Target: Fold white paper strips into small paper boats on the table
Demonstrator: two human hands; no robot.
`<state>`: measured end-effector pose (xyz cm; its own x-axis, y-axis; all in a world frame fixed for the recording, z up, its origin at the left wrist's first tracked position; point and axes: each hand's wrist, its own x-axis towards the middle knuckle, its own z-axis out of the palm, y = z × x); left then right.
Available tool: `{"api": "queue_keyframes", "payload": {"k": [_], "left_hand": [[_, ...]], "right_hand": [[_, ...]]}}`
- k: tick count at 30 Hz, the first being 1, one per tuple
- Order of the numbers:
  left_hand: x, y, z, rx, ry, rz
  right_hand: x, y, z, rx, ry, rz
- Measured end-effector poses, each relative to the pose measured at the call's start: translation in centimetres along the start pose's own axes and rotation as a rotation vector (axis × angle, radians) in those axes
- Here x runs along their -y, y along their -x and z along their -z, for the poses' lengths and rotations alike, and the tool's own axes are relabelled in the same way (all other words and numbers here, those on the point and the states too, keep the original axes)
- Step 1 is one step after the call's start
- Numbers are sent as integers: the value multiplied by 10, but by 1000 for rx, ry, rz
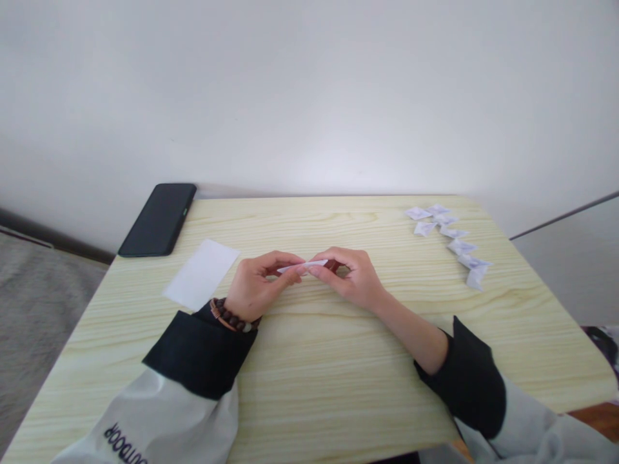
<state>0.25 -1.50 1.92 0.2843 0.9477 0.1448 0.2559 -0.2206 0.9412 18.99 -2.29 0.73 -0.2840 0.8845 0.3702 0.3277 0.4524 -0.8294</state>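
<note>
Between my two hands is a small piece of folded white paper (318, 263), narrow and pointed at both ends. My left hand (258, 283) is closed on its left part, thumb in front and fingers behind. On the right part, my right hand (355, 277) pinches it the same way. Both thumbs nearly meet at its middle, hiding some of the folds. The paper is held just above the wooden table (309, 386). Left of my left hand lies a flat white sheet of paper (200, 274).
Several small folded paper boats (461, 247) lie in a loose row at the table's right side. A black phone (158, 219) rests at the back left corner. The white wall (309, 96) rises behind the table's far edge.
</note>
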Motion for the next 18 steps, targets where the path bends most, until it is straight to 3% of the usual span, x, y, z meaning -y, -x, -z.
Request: {"api": "queue_keyframes", "payload": {"k": [6,18], "left_hand": [[-1,-3,1,123,202,123],[-2,-3,3,174,191,159]], "right_hand": [[-2,2,2,19,-96,-90],[-2,2,2,122,-89,-103]]}}
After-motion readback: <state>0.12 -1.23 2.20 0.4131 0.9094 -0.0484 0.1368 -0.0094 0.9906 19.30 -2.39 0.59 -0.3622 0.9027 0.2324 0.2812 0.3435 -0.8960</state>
